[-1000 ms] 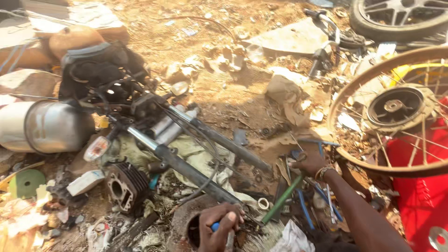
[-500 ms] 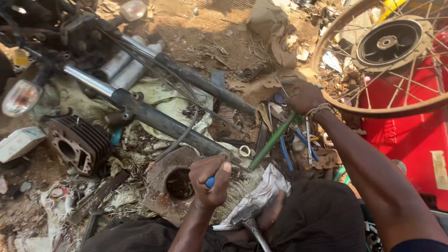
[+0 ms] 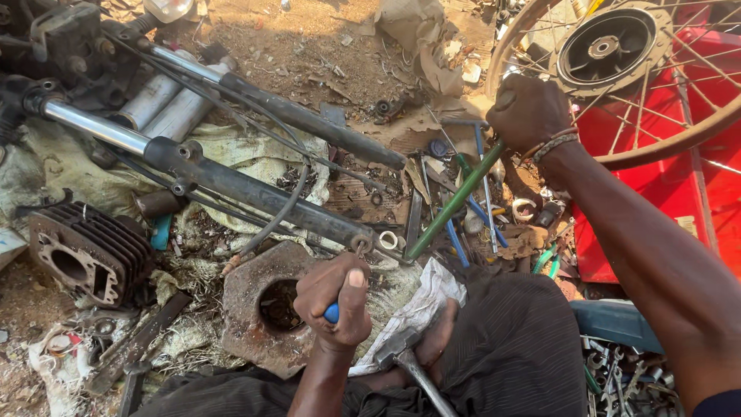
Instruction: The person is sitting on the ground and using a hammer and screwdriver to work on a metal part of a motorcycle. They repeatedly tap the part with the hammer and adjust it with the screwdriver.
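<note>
My left hand point(image 3: 336, 301) is clenched around a blue-handled tool point(image 3: 331, 313), held upright over a rusty round metal plate point(image 3: 245, 313) with a hole in its middle. My right hand point(image 3: 529, 112) reaches forward and grips the upper end of a long green rod point(image 3: 455, 202) that slants down to the ground beside a small white ring point(image 3: 388, 240). A hammer point(image 3: 405, 359) lies by my lap on a white cloth point(image 3: 428, 297).
Motorcycle fork tubes point(image 3: 255, 189) cross the ground on the left, with a finned engine cylinder point(image 3: 89, 251) below them. A spoked wheel point(image 3: 617, 46) leans over a red panel point(image 3: 664, 154) on the right. Loose spanners and small parts point(image 3: 471, 224) litter the dirt.
The view has dropped and drawn closer to my lap. Both hands keep their grips; the hammer and white cloth have come into sight.
</note>
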